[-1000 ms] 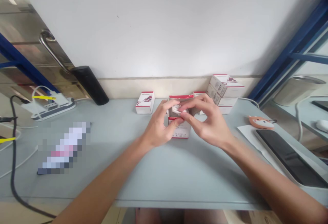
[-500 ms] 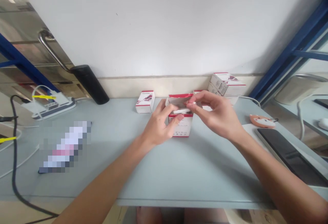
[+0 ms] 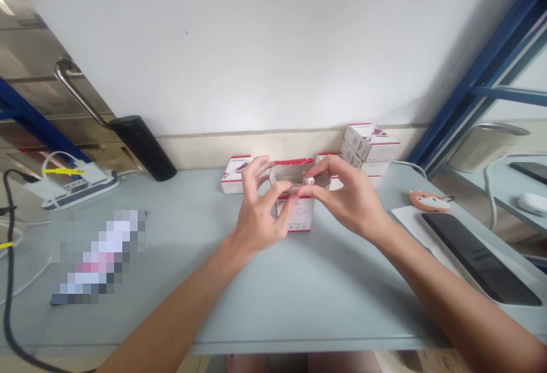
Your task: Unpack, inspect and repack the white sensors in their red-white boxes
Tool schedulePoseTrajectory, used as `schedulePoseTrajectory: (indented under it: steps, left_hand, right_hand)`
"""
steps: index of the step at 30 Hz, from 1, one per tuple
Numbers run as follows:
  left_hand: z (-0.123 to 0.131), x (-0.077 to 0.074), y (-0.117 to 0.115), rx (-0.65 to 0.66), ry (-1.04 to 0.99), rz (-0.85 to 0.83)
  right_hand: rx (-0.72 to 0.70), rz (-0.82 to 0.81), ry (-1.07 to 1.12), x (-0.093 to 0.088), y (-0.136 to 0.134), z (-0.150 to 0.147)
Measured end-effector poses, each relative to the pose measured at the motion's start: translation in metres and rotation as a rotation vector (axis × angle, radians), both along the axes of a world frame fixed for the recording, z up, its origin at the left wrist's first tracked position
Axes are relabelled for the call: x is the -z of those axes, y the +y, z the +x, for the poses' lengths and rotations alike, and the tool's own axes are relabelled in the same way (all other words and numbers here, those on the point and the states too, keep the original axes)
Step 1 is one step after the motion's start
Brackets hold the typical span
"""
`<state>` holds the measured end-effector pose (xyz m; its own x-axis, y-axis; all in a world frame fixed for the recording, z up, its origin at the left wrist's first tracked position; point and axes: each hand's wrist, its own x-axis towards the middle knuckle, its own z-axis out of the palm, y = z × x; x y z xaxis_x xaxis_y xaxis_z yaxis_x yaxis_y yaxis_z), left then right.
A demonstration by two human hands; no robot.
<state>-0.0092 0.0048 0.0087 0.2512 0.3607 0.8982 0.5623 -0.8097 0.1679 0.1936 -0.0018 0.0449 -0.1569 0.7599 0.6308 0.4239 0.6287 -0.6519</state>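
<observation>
An open white carton with red edges [image 3: 293,214] stands upright on the table in front of me, its top flap raised at the back. Just over its mouth is a small white piece [image 3: 309,180], perhaps a plug or a rolled end; its kind is unclear. My right hand [image 3: 342,193] pinches this piece between thumb and fingers. At the carton's front rim, my left hand [image 3: 262,210] has its thumb and index finger brought together at the piece's left side, the other fingers raised and spread. The fingers hide most of the piece and the carton's inside.
Behind my left hand sits a small white-and-red box [image 3: 233,176]. Similar boxes [image 3: 370,148] are stacked at the back right. A black bottle [image 3: 143,148] and a power strip [image 3: 81,189] stand left. To the right lie a phone [image 3: 478,256] and an orange animal-shaped item [image 3: 428,201].
The white piece now shows its end toward me, between my fingertips. My left hand's outer fingers have lifted off the carton's side and spread. The view has shifted slightly.
</observation>
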Motion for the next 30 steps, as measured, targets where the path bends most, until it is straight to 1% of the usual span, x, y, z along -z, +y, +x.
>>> schedulePoseTrajectory:
  steps: [4,6,8,10,13,15,18,20,22,26,30]
  left_hand:
    - [-0.004,-0.005,0.000,-0.070,0.060,0.170]
    - [-0.006,-0.006,0.000,-0.133,0.080,0.245]
    - [-0.008,-0.006,0.000,-0.177,0.093,0.279]
    - [-0.008,-0.007,0.000,-0.166,0.123,0.266]
    - [-0.006,-0.011,-0.002,-0.121,0.192,0.200]
    - [-0.004,-0.014,-0.003,-0.140,0.217,0.187]
    - [-0.002,-0.016,-0.005,-0.180,0.230,0.213]
    - [-0.001,-0.016,-0.006,-0.183,0.234,0.220]
    - [-0.001,-0.015,-0.006,-0.175,0.228,0.183]
    - [-0.001,-0.017,-0.006,-0.131,0.219,0.064]
    - [-0.002,-0.018,-0.007,-0.053,0.223,-0.003]
  right_hand:
    - [-0.108,0.048,-0.047,-0.006,0.000,0.003]
    - [-0.138,0.036,-0.057,-0.009,0.000,0.005]
    - [-0.147,0.011,-0.045,-0.010,0.000,0.007]
    - [-0.156,-0.011,-0.019,-0.011,0.000,0.009]
    - [-0.175,-0.021,0.016,-0.009,0.001,0.010]
    - [-0.182,-0.021,0.017,-0.008,0.001,0.008]
    - [-0.177,-0.002,0.020,-0.006,0.001,0.005]
    - [-0.182,0.013,0.023,-0.005,0.001,0.004]
    - [-0.193,0.037,0.001,-0.004,0.002,0.003]
    - [-0.216,0.105,-0.069,-0.004,0.004,0.006]
    - [-0.244,0.108,-0.097,-0.005,0.005,0.010]
